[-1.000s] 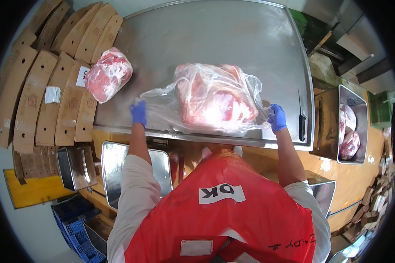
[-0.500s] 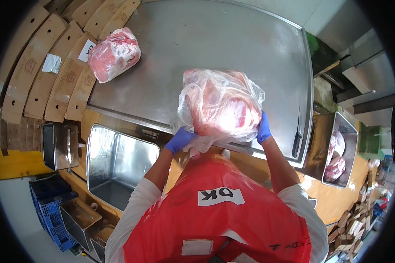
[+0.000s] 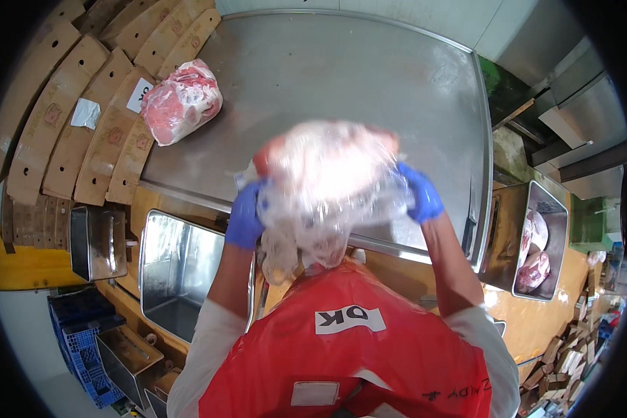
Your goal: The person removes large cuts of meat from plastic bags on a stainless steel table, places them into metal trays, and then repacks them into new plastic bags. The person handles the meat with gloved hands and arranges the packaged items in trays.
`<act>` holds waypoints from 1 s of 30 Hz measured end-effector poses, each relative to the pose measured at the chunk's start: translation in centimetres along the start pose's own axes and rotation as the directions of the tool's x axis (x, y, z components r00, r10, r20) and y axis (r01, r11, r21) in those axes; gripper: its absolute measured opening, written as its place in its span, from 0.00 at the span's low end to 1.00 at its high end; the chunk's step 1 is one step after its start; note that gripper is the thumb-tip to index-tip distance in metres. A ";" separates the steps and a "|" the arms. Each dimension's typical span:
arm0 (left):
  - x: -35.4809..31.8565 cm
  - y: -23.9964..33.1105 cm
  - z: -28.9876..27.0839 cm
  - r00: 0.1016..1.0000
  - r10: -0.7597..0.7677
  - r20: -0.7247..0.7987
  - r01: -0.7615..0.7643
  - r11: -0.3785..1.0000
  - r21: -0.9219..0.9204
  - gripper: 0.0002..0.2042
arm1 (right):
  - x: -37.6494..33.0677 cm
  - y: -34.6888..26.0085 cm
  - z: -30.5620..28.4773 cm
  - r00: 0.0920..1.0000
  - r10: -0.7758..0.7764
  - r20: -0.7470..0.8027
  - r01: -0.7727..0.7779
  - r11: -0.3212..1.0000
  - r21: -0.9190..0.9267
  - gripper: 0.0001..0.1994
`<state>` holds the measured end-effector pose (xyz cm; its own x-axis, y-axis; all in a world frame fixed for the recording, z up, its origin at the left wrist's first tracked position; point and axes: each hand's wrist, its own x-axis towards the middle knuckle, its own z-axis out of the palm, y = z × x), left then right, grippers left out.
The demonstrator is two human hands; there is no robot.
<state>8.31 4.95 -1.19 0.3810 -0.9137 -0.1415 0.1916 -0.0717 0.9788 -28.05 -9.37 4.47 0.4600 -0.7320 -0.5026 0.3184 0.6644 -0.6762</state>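
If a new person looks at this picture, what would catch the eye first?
Probably the big, bright piece of meat with clear plastic, between the blue-gloved left hand and right hand, over the metal table's near side. Then the red apron below it, and another meat piece at the table's left, beside cardboard boxes.

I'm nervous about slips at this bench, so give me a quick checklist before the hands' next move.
1. Gloves on: ok; left hand and right hand are both in blue gloves.
2. Hands on opposite sides of the wrapped meat: ok.
3. Firm grip: cannot tell; the film and blur obscure the fingers.
4. Clear film snug: not ok; loose folds hang on the near side.
5. Knife apart from the hands: ok; it lies near the right edge of the table.
6. Unwrapped-looking second piece out of the way: ok; it sits far left.
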 end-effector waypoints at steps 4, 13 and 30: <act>5.0 3.1 1.9 0.994 -0.108 0.010 0.105 0.944 -0.314 0.06 | 5.1 -0.5 -0.4 0.950 -0.301 -0.080 0.279 0.937 -0.213 0.12; -5.2 3.6 -1.3 0.985 -0.143 -0.093 0.160 0.965 0.208 0.08 | -6.1 2.3 -6.3 0.796 -0.593 -0.119 0.296 0.554 -0.778 0.08; 2.7 5.2 4.7 0.986 0.131 0.102 -0.160 0.918 0.362 0.05 | 6.8 4.0 -8.4 0.931 -0.363 -0.040 0.320 0.865 -0.386 0.13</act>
<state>6.08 0.22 4.21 0.3087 -0.9512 0.0039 -0.2125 -0.0650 0.9750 -30.62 -13.01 -6.20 0.2796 -0.9285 -0.2442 0.1030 0.2819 -0.9539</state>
